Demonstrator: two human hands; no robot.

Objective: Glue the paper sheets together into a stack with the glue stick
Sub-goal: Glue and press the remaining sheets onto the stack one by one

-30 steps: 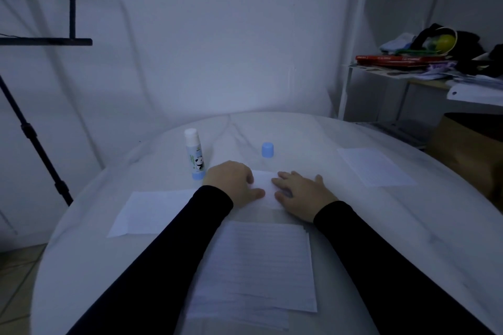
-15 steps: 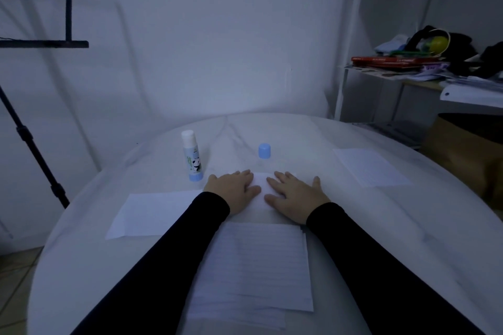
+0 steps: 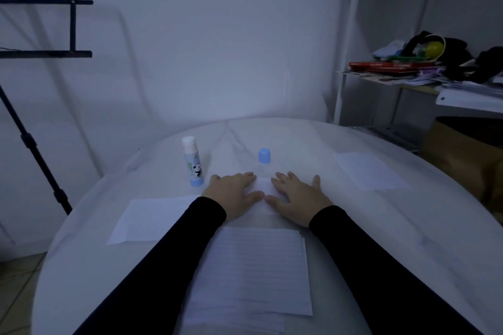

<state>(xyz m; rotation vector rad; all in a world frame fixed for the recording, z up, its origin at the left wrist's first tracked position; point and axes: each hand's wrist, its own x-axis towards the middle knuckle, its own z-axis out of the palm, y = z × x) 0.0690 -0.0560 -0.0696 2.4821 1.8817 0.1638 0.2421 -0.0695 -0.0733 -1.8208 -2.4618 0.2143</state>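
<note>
Table [image 3: 408, 239]: round, pale marbled top that bears everything below.
Near stack [image 3: 253, 275]: lined paper sheets lying flat at the near edge, between the two black sleeves, edges slightly fanned at the right.
Left sheet [image 3: 155, 219]: single sheet flat on the table, beside the left forearm.
Right sheet [image 3: 367, 170]: single lined sheet lying well apart, toward the right rim.
Pressed sheet [image 3: 265, 189]: pale sheet lying under both hands, seen only in the gap between them; its edges are mostly hidden.
Left hand [image 3: 234, 193]: palm down on the pressed sheet, fingers straight and close together, thumb stretched toward the other hand; it grips nothing.
Right hand [image 3: 298, 197]: palm down on the same sheet, fingers straight and somewhat spread; thumb tip nearly meeting the left thumb.
Glue stick [image 3: 193, 162]: standing upright, uncapped, just left of the left hand, not touched.
Cap [image 3: 264, 155]: blue, standing alone beyond the fingertips, near both hands.
</note>
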